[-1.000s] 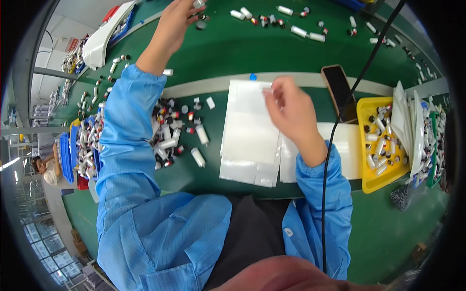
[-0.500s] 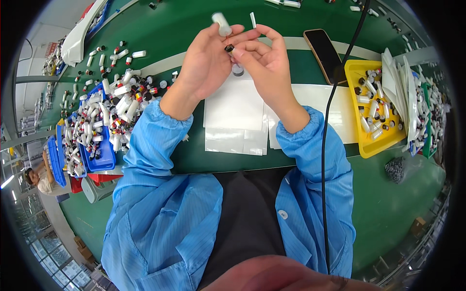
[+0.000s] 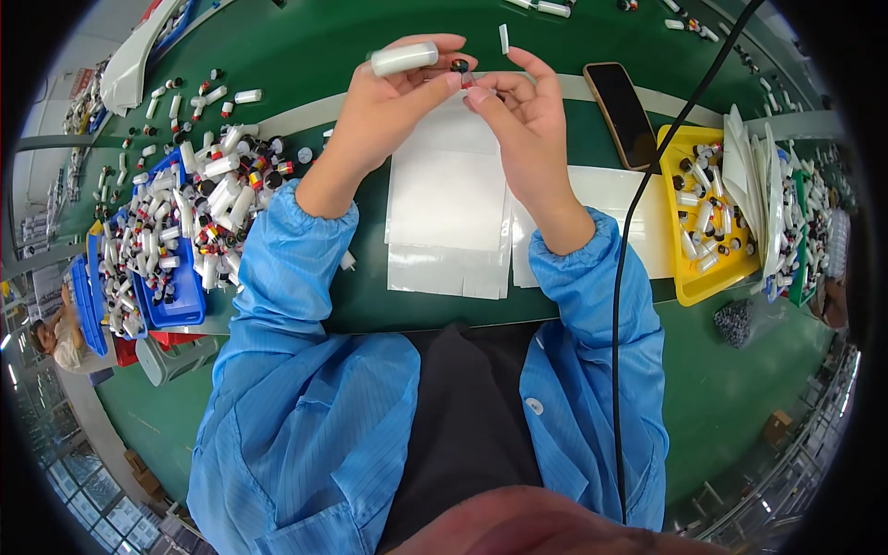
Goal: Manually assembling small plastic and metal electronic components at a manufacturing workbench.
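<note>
Cradling the white cylinder (image 3: 404, 58) in the curled fingers of your left hand (image 3: 377, 109), you have it lying sideways over the far part of the green bench (image 3: 356, 291). Just to its right, a small black-topped piece (image 3: 460, 66) sits between your two thumbs, its lower part clear and reddish. The thumb and bent fingers of your right hand (image 3: 527, 120) come up against that lower part, but you cannot tell from here which hand bears it. A thin white strip (image 3: 504, 39) stands at your right index fingertip, perhaps stuck there. The cylinder looks light, smooth and fairly stiff, likely to roll or slip, so hold it around the middle of its barrel; the small piece seems more delicate, best pinched by its dark top, and the strip looks flimsy, best taken by an edge. Nearer you, below your hands, lie pale plastic sheets (image 3: 446, 217); a phone (image 3: 618, 116) is to the right, with a yellow tray (image 3: 686, 282) beyond it, and a heap of small bottles (image 3: 227, 190) is to the left. Your fingers hide part of the cylinder and the small piece's joint, the cylinder's left end is blurred, and the farthest bottles are cut off.
</note>
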{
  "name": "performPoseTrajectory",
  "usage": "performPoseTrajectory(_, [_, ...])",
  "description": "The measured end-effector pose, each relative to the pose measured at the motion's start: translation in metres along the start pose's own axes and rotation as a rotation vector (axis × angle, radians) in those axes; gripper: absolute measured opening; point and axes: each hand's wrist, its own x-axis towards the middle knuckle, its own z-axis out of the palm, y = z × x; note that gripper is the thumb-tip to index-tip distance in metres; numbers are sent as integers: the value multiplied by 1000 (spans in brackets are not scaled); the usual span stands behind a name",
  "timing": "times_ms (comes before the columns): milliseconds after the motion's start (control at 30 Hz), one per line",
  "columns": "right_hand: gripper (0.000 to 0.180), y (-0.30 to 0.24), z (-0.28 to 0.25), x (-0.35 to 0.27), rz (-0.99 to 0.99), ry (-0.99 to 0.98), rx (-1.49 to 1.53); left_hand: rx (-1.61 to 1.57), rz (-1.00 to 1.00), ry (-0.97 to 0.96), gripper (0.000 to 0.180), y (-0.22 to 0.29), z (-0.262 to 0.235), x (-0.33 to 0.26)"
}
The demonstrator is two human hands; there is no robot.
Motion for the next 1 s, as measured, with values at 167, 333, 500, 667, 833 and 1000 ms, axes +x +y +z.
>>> performPoseTrajectory(167, [47, 8, -9, 1, -183, -70, -229, -6, -27, 45, 34, 6, 5, -2])
performPoseTrajectory(333, [44, 10, -8, -1, -277, -71, -354, -175, -82, 90, 32, -2, 8, -3])
performPoseTrajectory(500, [44, 15, -9, -1, -273, -47, -401, -242, -92, 89, 32, -6, 9, -5])
performPoseTrajectory(667, [33, 7, -7, 5, -329, 4, -266, -198, -67, 75, 31, -2, 7, -6])
performPoseTrajectory(833, [12, -26, -10, 6, -167, -69, -218, -65, -43, 19, 30, 2, 4, -6])
performPoseTrajectory(1000, [13, -31, -15, 6, -50, -166, -246, 76, -2, -39, 33, 2, 3, -7])
